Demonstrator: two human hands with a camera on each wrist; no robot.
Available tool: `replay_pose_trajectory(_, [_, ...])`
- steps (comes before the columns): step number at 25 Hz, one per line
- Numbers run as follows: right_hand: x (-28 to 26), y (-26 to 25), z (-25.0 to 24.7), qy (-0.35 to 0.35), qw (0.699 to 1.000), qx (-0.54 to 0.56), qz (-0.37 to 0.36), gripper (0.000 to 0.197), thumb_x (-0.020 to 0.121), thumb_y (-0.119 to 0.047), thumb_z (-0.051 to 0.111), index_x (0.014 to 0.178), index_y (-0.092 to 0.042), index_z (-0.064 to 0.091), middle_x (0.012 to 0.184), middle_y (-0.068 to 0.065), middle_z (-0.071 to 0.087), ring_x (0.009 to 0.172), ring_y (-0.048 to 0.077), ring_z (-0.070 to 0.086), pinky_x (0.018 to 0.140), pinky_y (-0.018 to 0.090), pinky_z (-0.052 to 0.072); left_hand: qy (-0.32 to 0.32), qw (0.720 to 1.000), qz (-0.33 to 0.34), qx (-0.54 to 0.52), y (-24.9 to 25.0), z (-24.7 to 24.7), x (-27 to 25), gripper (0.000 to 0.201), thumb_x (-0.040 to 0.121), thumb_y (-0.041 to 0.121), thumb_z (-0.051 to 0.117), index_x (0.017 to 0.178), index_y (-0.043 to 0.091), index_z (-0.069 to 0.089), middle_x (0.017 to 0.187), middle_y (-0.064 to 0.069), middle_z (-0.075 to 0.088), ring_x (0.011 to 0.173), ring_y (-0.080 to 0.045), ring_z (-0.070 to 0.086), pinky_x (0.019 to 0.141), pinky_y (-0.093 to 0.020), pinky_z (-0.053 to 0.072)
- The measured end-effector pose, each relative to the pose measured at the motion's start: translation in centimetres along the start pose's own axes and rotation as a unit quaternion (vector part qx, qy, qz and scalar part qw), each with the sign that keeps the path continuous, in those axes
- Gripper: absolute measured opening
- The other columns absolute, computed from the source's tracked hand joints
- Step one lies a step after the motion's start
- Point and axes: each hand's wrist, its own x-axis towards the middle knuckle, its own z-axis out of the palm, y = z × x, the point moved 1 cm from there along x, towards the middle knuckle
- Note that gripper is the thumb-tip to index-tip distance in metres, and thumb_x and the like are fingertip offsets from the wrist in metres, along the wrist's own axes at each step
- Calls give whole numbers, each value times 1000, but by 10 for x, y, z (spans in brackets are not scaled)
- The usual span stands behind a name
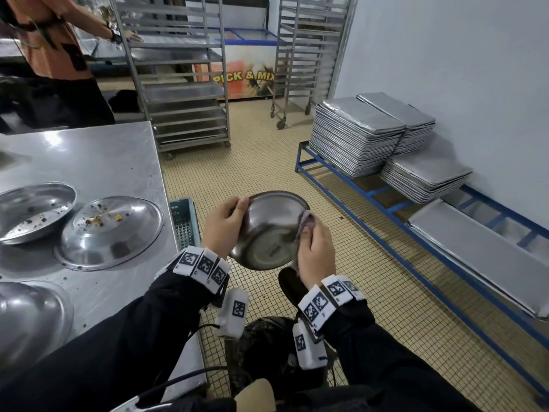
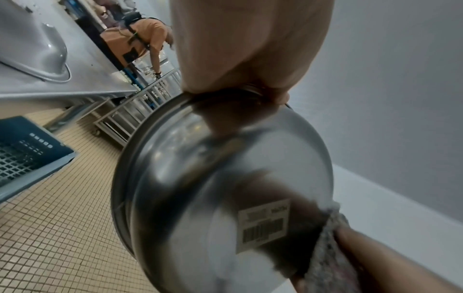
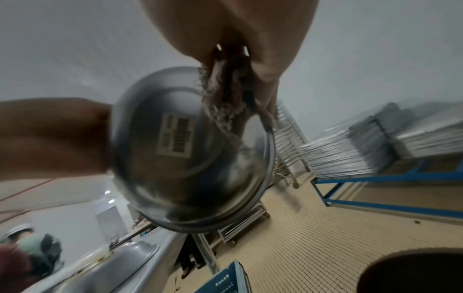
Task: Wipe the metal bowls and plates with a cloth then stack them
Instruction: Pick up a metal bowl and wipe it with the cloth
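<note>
The steel surface [image 1: 98, 162] is lying to the left of both grips, carrying two soiled metal plates [image 1: 108, 231] flecked with food scraps, and part of another dish [image 1: 29, 316] nearer the person. Stacks of metal trays [image 1: 356, 135] are sitting on a blue rack, well off to the right of the grips. The metal bowl [image 1: 267, 230] is being held in the air over the tiled floor, beside the surface edge, tilted with its hollow toward the person; a barcode label [image 2: 263, 224] is showing on its underside. The left hand [image 1: 222, 224] is raised, its grip pinching the bowl's far-left rim, thumb inside. The right hand [image 1: 316, 251] is curling around a grey cloth [image 1: 307, 220], pressing it over the right rim.
</note>
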Motion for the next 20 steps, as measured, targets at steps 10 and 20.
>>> replay_pose_trajectory(10, [33,7,-14,-92,879,327,335,50,79,-51,58,100,-6,59,101,19,68,94,29,66,89,37,53,-48,984,129,109,-3,3,-14,46,89,62,34,63,28,52,83,5,49,90,-18,44,84,-28,35])
replay_pose_trajectory(20, [30,-22,31,-189,933,170,254,36,76,-12,50,112,-11,50,99,15,59,76,25,56,61,35,49,76,991,-103,-40,-29,-55,-35,68,78,27,59,138,15,31,138,1,27,117,-12,40,104,-40,42])
